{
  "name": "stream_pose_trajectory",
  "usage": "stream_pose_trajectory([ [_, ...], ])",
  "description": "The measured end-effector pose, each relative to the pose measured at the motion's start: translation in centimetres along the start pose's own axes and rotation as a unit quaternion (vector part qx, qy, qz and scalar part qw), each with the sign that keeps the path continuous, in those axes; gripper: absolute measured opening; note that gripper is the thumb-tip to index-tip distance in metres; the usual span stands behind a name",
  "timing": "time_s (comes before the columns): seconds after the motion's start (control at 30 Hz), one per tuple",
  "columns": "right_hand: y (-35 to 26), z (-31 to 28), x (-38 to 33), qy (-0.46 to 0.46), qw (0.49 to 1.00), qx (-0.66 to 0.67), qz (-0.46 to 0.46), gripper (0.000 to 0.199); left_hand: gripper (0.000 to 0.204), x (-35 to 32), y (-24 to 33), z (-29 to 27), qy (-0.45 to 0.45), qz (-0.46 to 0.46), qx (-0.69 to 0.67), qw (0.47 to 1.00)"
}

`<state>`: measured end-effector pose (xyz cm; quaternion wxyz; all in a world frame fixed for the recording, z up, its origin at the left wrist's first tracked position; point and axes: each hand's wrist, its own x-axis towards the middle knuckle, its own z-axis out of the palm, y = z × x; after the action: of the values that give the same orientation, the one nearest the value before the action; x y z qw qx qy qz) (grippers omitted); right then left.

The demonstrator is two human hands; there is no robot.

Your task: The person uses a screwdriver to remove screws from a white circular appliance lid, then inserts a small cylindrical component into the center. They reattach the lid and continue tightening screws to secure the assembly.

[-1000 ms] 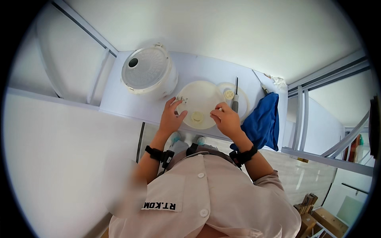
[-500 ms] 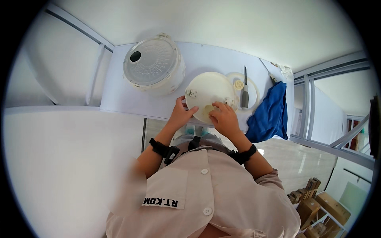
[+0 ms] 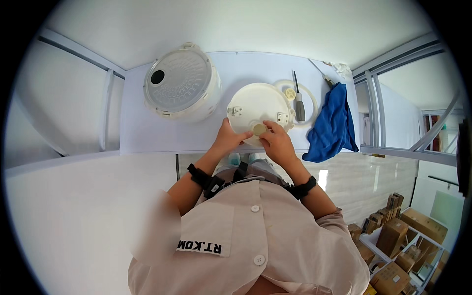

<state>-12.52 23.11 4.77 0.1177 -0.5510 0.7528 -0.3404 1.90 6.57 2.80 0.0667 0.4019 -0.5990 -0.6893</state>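
A round cream lid [image 3: 258,98] with two small metal brackets on its face lies near the front edge of the white table. My left hand [image 3: 229,137] grips its near-left rim, thumb over the face and the other fingers partly hidden behind the edge. With bent fingers and thumb, my right hand [image 3: 279,142] pinches a small pale translucent round cap [image 3: 259,129] against the lid's near part. Left of the lid stands a white drum-shaped pot body [image 3: 209,101] with a grey, patterned round cover [image 3: 182,81] that has a dark hole.
On the table [image 3: 167,132], right of the lid, lie a cream ring [image 3: 313,98], a small yellowish round part [image 3: 290,94] and a grey-handled screwdriver [image 3: 299,109]. A blue cloth [image 3: 335,125] overhangs the front edge, near another handled tool [image 3: 328,80]. Cardboard boxes [image 3: 392,236] sit lower right.
The view has shifted a little. The cap, tilted in my right fingers before, now faces up against the lid. The lid has turned slightly; my left hand keeps its rim.
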Motion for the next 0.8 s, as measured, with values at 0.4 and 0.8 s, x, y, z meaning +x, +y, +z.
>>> stream_pose_trajectory([
  [0.4, -1.4, -0.4, 0.0, 0.037, 0.999, 0.014, 0.018, 0.026, 0.07, 0.3, 0.0, 0.1, 0.005, 0.029, -0.002, 1.0],
  [0.8, -1.4, 1.3, 1.1, 0.113, 0.984, 0.068, 0.12, 0.015, 0.072, 0.7, -0.1, -0.4, -0.014, 0.031, 0.011, 0.999],
])
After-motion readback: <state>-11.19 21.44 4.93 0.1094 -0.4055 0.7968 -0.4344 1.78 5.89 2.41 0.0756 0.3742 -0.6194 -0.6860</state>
